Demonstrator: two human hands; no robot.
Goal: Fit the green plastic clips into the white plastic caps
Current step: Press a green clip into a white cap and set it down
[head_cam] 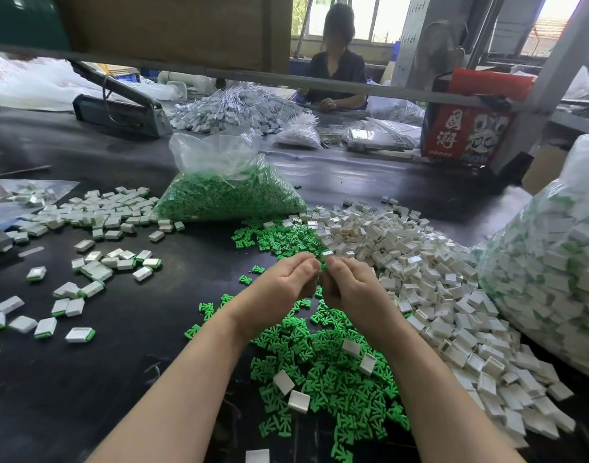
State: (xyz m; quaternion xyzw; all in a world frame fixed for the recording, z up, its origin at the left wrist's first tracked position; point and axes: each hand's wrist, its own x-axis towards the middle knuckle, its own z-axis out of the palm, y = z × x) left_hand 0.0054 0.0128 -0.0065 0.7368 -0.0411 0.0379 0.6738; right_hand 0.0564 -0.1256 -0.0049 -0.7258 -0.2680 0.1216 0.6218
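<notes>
My left hand [283, 289] and my right hand [350, 289] meet above the black table, fingers curled, fingertips close together. My right hand pinches a small white cap [326, 254], and a bit of green clip [324, 266] shows between the two hands. Whether my left hand grips the clip cannot be told. Loose green clips [323, 369] lie in a heap under my wrists. A big pile of white caps [436, 289] spreads to the right. Fitted caps with green edges [96, 215] lie scattered on the left.
A clear bag of green clips [226, 192] stands behind the hands. A large bag of fitted pieces [550, 262] fills the right edge. A sealing machine [119, 108], a red box [470, 128] and a seated person [336, 68] are at the far side.
</notes>
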